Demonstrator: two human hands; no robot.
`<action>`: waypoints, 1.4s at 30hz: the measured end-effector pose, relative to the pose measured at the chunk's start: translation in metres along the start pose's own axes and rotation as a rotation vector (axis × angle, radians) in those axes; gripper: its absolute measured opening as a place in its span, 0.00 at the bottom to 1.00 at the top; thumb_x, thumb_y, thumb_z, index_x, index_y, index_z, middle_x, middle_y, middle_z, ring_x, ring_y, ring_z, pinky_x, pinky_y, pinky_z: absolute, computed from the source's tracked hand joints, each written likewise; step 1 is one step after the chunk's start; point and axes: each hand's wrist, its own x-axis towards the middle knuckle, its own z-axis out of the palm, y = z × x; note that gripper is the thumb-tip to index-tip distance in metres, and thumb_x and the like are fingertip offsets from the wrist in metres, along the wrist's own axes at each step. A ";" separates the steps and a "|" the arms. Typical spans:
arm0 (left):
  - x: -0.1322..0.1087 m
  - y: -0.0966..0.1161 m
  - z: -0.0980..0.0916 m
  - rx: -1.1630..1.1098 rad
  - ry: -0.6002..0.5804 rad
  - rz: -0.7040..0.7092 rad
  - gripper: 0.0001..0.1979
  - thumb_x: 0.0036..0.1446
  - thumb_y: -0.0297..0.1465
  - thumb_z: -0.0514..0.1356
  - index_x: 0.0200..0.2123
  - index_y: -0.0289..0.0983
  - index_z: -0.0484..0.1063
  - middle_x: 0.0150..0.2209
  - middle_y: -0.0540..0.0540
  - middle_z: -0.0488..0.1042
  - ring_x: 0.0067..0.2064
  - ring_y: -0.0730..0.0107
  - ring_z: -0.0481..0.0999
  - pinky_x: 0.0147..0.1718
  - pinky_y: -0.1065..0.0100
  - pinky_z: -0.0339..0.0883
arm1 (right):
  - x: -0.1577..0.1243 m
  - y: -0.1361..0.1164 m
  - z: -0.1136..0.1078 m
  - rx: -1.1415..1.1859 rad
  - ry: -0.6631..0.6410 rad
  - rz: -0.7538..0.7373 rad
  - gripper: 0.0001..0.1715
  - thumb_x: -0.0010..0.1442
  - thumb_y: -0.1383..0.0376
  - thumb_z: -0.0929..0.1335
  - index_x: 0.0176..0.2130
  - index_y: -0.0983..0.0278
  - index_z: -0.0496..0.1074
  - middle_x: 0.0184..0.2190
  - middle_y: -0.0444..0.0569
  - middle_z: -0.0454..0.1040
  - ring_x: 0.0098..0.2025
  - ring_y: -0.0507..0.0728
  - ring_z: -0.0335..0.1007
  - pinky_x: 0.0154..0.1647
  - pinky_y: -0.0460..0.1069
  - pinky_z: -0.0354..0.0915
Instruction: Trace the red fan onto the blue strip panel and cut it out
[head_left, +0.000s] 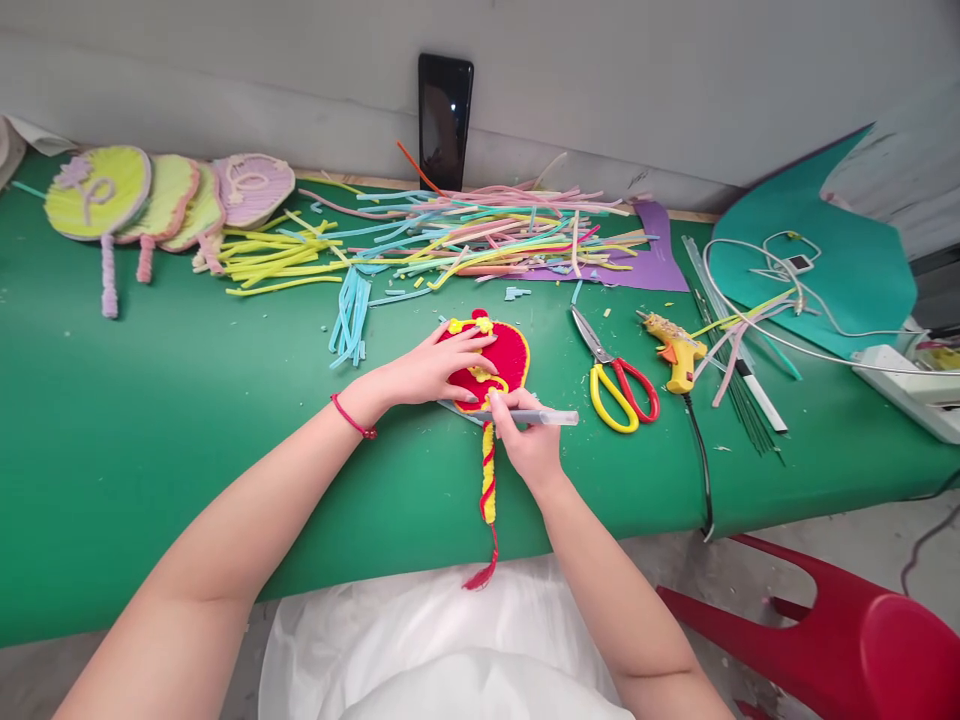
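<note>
Pressing the spread fingers of the left hand (429, 368) onto a round red fan (514, 348) with yellow trim, set near the middle of the front edge of a green-topped bench (225, 400). Gripping a pen (562, 418) crosswise in the right hand (535, 442), with thumb and forefinger together at the fan's lower part; cannot tell if pinching the yellow trim or merely touching it. Seen with a yellow-and-red handle (489, 475) toward the front edge and a red tassel (483, 577) reaching past it. Working left of scissors (636, 388) and a yellow glue gun (681, 360), before pastel pipe cleaners (487, 235) heaped along the back edge. Backed by a black phone (444, 120) propped upright there, and by overlapping pastel fans (259, 192) toward the back left corner.
</note>
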 end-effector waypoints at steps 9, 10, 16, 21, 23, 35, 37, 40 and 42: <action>-0.001 0.004 -0.003 -0.008 -0.020 -0.022 0.19 0.61 0.43 0.55 0.55 0.47 0.66 0.69 0.50 0.48 0.70 0.62 0.37 0.65 0.49 0.26 | 0.002 0.004 0.004 -0.117 -0.022 -0.145 0.17 0.61 0.60 0.65 0.21 0.60 0.67 0.20 0.42 0.71 0.28 0.54 0.70 0.38 0.52 0.67; -0.001 0.004 -0.003 -0.008 -0.019 -0.020 0.19 0.61 0.43 0.55 0.55 0.47 0.66 0.69 0.50 0.48 0.70 0.62 0.37 0.65 0.48 0.26 | 0.002 0.004 0.003 -0.127 -0.030 -0.158 0.17 0.61 0.61 0.65 0.21 0.60 0.66 0.20 0.42 0.71 0.27 0.53 0.69 0.38 0.52 0.66; 0.000 0.003 -0.002 -0.012 -0.022 -0.022 0.19 0.61 0.43 0.54 0.55 0.47 0.66 0.69 0.49 0.47 0.70 0.61 0.38 0.65 0.48 0.26 | 0.002 0.006 0.001 -0.170 0.080 -0.146 0.18 0.60 0.62 0.65 0.20 0.60 0.63 0.19 0.42 0.69 0.29 0.54 0.68 0.39 0.51 0.66; 0.000 0.003 -0.003 -0.007 -0.022 -0.020 0.20 0.61 0.44 0.55 0.55 0.48 0.66 0.69 0.49 0.47 0.70 0.60 0.38 0.64 0.47 0.27 | 0.003 0.003 0.003 -0.156 0.007 -0.170 0.18 0.60 0.62 0.65 0.20 0.59 0.63 0.18 0.40 0.68 0.26 0.53 0.67 0.44 0.54 0.66; 0.000 0.004 -0.003 -0.003 -0.024 -0.020 0.20 0.61 0.44 0.55 0.55 0.48 0.66 0.69 0.48 0.47 0.70 0.60 0.38 0.64 0.47 0.27 | 0.003 0.003 0.004 -0.157 -0.008 -0.206 0.18 0.60 0.63 0.65 0.20 0.59 0.63 0.17 0.39 0.68 0.25 0.52 0.66 0.46 0.55 0.66; 0.000 0.002 -0.002 0.005 -0.026 -0.022 0.20 0.61 0.43 0.55 0.56 0.48 0.65 0.69 0.48 0.48 0.70 0.61 0.40 0.64 0.48 0.27 | 0.003 0.002 0.004 -0.229 0.025 -0.297 0.19 0.60 0.66 0.63 0.19 0.59 0.59 0.15 0.38 0.64 0.20 0.50 0.60 0.45 0.54 0.67; -0.001 0.001 -0.001 0.014 -0.017 -0.014 0.20 0.61 0.42 0.55 0.55 0.47 0.66 0.69 0.47 0.49 0.70 0.61 0.41 0.65 0.48 0.27 | 0.003 0.001 0.004 -0.249 0.023 -0.337 0.19 0.60 0.67 0.64 0.19 0.59 0.59 0.15 0.37 0.63 0.20 0.50 0.59 0.45 0.53 0.67; -0.001 0.001 0.000 0.016 -0.005 -0.001 0.19 0.61 0.42 0.55 0.55 0.48 0.66 0.69 0.48 0.49 0.70 0.61 0.40 0.65 0.48 0.28 | 0.002 0.001 0.004 -0.295 0.067 -0.342 0.19 0.59 0.67 0.64 0.19 0.59 0.59 0.14 0.38 0.62 0.20 0.50 0.59 0.44 0.53 0.67; 0.000 0.001 -0.001 0.011 -0.010 -0.002 0.19 0.61 0.43 0.54 0.55 0.48 0.67 0.69 0.49 0.50 0.70 0.60 0.39 0.65 0.47 0.28 | 0.001 0.001 0.004 -0.293 0.093 -0.324 0.19 0.59 0.67 0.63 0.18 0.59 0.58 0.14 0.38 0.61 0.20 0.51 0.59 0.43 0.54 0.66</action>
